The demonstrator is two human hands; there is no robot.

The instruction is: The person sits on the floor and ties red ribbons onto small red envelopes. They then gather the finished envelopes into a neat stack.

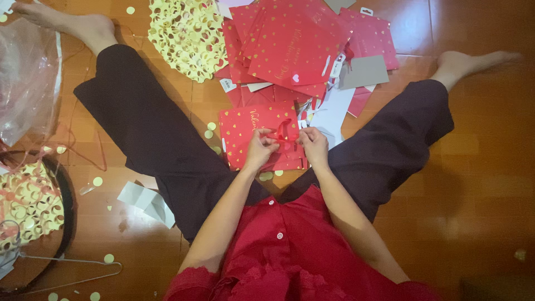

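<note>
Nearest us we see the red shirt (284,251) and two bare forearms reaching away between legs in dark trousers (167,139), seated on a wooden floor (473,195). The left hand (259,148) has its fingers pressed together, pinching one end of a red ribbon (285,134). The right hand (315,146) pinches the other end just beside it; the hands are close but apart. The ribbon loops up between them over a flat red bag (245,131) with gold hearts, lying on the floor between the knees, under both hands.

Near left we note a wire hanger (83,273), a folded grey card (146,202), and a dark hoop (66,206) around cream punched paper. Small cream paper dots (209,134) lie scattered on the floor.

Farther out, a heap of red bags (295,50) with white handles and grey cards lies beyond the hands. Far left of that heap sits a cream punched paper sheet (186,36). Clear plastic wrap (25,78) is at the far left edge. Bare feet lie at the far corners, left (83,25) and right (468,62).
</note>
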